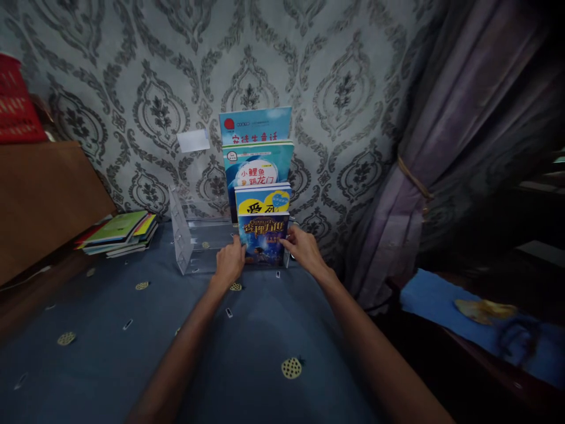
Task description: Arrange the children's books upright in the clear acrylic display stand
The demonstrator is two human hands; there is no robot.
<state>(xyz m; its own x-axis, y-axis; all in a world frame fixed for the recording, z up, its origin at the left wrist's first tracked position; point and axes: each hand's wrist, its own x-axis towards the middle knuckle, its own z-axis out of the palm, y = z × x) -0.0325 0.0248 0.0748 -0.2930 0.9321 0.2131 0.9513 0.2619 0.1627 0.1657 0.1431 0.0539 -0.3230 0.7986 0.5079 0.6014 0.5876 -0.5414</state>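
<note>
A dark blue book (263, 241) stands upright at the front of a clear tiered rack (182, 235), and the title on its cover is upside down. Curled at its left edge is my left hand (230, 260). My right hand (305, 247) pinches the right edge, thumb toward the cover. Behind that book rises a yellow and blue book (262, 201). Farther back and higher are a teal book (233, 168) and a light blue book (256, 121), each partly covered by the one in front. The rack's right side is largely hidden.
A stack of thin books (121, 232) lies left of the rack on the blue patterned cloth (189, 347). A brown box (44, 200) with a red basket (20, 106) on it stands at far left. On the right are a tied curtain (388, 218) and a blue-covered surface (432, 300).
</note>
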